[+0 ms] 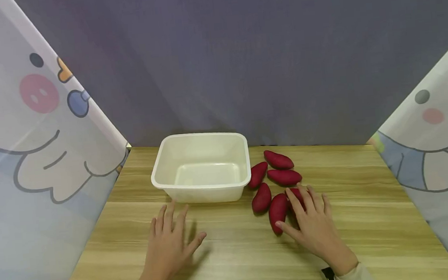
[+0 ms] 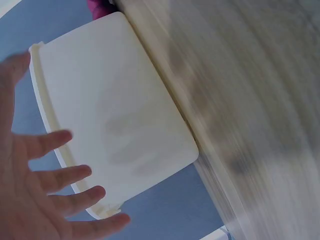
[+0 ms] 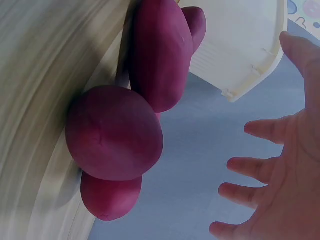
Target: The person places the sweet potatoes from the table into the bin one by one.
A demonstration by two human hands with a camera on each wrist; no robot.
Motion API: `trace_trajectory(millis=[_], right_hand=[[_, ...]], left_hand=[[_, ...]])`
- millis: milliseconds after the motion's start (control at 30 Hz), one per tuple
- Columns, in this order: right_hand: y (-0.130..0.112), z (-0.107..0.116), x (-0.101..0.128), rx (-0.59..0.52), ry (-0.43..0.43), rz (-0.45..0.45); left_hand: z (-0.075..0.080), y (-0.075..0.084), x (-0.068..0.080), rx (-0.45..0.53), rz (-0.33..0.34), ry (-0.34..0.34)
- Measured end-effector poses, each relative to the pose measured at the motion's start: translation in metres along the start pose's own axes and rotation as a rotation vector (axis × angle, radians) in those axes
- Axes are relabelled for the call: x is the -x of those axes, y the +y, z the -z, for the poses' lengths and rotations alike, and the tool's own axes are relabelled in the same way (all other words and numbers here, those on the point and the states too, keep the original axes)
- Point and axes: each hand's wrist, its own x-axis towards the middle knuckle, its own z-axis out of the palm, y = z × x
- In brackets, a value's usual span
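Several red-purple sweet potatoes (image 1: 284, 177) lie on the table just right of a white plastic basin (image 1: 202, 194). My right hand (image 1: 315, 223) is spread over the nearest ones, its fingers partly hiding one sweet potato (image 1: 294, 194). In the right wrist view that palm stands apart from the sweet potatoes (image 3: 115, 132), with nothing in its fingers. My left hand (image 1: 167, 247), fingers spread and holding nothing, hovers over the table in front of the basin's left part. The left wrist view shows its fingers extended toward the basin's side wall (image 2: 115, 105).
The wood-grain table (image 1: 234, 254) meets a grey-blue cloth backdrop (image 1: 261, 65) at its far edge. Printed cartoon curtains flank it, one at left (image 1: 31, 174) and another at right (image 1: 443, 174). The basin's interior shows only its bare floor.
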Motion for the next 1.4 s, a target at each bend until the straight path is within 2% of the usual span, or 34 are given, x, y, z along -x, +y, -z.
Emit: trace_trajectory(millis=[167, 333, 533, 700, 800, 900, 1000, 1133, 1400], right_hand=[[0.003, 0.001, 0.000, -0.024, 0.006, -0.013], [0.006, 0.002, 0.001, -0.048, 0.041, -0.005], [0.014, 0.004, 0.001, -0.088, 0.087, -0.008], [0.024, 0.006, -0.001, -0.133, 0.129, -0.019], [0.031, 0.008, -0.002, -0.198, 0.116, -0.050], [0.038, 0.009, -0.002, -0.284, 0.075, -0.102], [0.046, 0.008, -0.001, -0.353, 0.033, -0.152], [0.060, 0.005, -0.001, -0.409, -0.004, -0.183], [0.084, -0.002, -0.003, -0.600, -0.125, -0.301]], left_hand=[[0.002, -0.008, -0.010, 0.080, -0.053, 0.177], [0.008, -0.016, -0.017, 0.187, -0.031, 0.233], [0.015, -0.032, -0.028, 0.340, 0.072, 0.303], [0.021, -0.050, -0.044, 0.468, 0.221, 0.347], [0.025, -0.062, -0.054, 0.555, 0.344, 0.316], [0.029, -0.074, -0.064, 0.679, 0.470, 0.221], [0.029, -0.084, -0.075, 0.803, 0.549, 0.122], [0.027, -0.090, -0.084, 0.914, 0.623, 0.053], [0.020, -0.095, -0.090, 0.988, 0.687, 0.044]])
